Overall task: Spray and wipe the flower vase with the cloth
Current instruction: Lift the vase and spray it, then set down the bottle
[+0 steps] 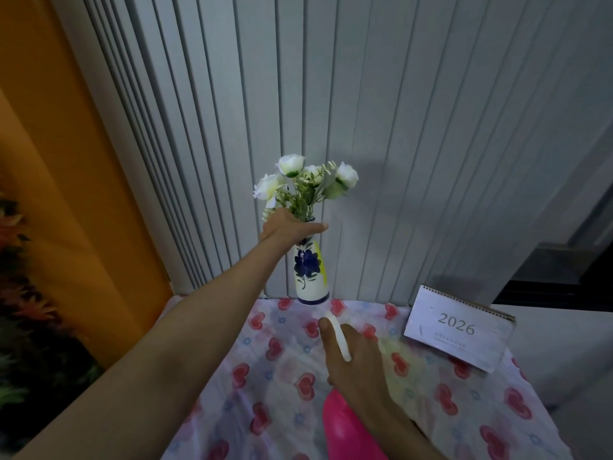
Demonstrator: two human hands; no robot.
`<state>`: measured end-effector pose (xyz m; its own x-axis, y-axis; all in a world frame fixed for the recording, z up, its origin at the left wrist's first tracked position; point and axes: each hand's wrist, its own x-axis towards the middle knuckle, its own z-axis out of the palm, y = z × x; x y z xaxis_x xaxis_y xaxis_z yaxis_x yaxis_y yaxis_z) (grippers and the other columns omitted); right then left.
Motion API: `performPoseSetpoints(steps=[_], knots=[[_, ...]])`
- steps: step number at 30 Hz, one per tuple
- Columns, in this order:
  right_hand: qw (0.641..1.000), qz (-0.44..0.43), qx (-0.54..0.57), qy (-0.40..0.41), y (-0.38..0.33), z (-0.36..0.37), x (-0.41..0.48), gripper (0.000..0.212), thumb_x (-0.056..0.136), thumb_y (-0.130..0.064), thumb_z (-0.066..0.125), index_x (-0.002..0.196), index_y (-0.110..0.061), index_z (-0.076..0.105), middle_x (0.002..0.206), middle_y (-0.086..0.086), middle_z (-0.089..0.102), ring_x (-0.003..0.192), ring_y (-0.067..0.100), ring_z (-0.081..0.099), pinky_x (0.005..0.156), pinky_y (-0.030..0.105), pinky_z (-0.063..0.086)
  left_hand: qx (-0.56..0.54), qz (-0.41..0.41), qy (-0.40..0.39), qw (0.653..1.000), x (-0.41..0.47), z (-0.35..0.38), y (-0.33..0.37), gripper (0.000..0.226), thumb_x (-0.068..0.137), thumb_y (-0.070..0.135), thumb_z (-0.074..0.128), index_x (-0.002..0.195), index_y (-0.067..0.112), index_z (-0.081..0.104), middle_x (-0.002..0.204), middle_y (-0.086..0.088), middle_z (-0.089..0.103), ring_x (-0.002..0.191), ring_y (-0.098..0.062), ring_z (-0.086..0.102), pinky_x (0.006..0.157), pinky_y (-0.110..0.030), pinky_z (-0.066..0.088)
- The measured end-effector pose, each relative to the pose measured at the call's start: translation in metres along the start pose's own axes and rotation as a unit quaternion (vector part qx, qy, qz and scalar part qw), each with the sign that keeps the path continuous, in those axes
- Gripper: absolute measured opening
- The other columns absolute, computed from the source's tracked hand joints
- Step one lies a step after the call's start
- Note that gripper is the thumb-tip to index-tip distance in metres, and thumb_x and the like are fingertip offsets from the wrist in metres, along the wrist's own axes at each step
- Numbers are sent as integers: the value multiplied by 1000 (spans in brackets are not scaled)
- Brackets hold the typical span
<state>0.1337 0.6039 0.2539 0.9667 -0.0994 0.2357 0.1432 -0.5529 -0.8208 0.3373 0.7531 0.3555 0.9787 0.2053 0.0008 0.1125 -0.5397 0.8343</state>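
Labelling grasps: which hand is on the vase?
The left hand, wrapped around the neck of the white ceramic vase with the blue flower. The right hand holds a pink spray bottle.

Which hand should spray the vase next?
Right hand: it already grips the white-headed pink spray bottle, nozzle toward the white blue-flowered ceramic vase. Left hand is steadying the neck.
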Motion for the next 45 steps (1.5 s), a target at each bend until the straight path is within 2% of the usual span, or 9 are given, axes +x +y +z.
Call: performPoseSetpoints(steps=[10,13,17,26,29,33,36,39,45], knots=[[999,5,50,-9,40,48,-14,42,93,-61,46,109,-25,62,89,-10,67,83,3,65,76,26,54,-243,13,-29,969,1,11,-41,45,65,14,97,104,5,75,100,-2,77,92,-19,75,76,-26,64],[999,9,48,-24,59,68,-15,40,95,-50,53,123,-22,60,104,-10,67,98,5,64,85,31,54,-250,23,-53,967,-4,12,-51,32,78,4,87,106,3,71,91,2,73,75,-6,72,56,-12,54],[996,14,66,-51,90,95,-24,43,97,-44,57,134,-22,54,118,-9,65,112,3,61,93,31,54,-252,38,-103,962,-2,19,-73,29,81,0,83,105,11,70,96,-2,75,87,-20,71,64,-20,59],[985,69,68,-144,141,118,-47,59,99,-37,57,149,-12,37,150,2,47,137,9,47,110,38,45,-244,23,-132,960,0,41,-122,32,81,-1,82,104,18,71,97,5,77,85,-8,75,80,-28,62],[981,54,94,-160,142,115,-44,58,98,-30,61,147,-8,39,149,2,47,136,8,47,111,29,43,-247,17,-137,959,0,47,-131,32,81,0,83,102,21,72,95,8,79,87,-9,75,83,-31,62],[975,44,100,-191,144,106,-38,76,86,-53,65,143,-9,41,148,2,48,135,11,48,106,10,37,-254,11,-137,957,-2,52,-134,35,81,0,82,111,14,70,102,3,77,89,-10,75,84,-33,61],[965,61,89,-237,160,102,-44,89,79,-52,76,148,-26,26,150,-5,40,131,8,47,103,24,44,-255,2,-136,957,-8,57,-131,38,84,-1,79,118,7,65,103,2,75,83,-3,75,75,-23,60],[954,62,-4,-294,187,87,-55,105,75,-56,77,153,-20,16,152,-8,28,136,6,33,107,29,35,-257,0,-138,956,-12,62,-129,38,86,-1,78,119,8,63,104,3,74,83,-2,74,74,-21,60],[899,17,-270,-345,263,52,-85,101,81,-61,62,157,-24,7,166,7,9,151,37,12,120,55,20,-271,-5,-145,952,-14,73,-134,35,85,-1,78,115,11,66,103,3,76,87,-7,75,78,-27,61]])
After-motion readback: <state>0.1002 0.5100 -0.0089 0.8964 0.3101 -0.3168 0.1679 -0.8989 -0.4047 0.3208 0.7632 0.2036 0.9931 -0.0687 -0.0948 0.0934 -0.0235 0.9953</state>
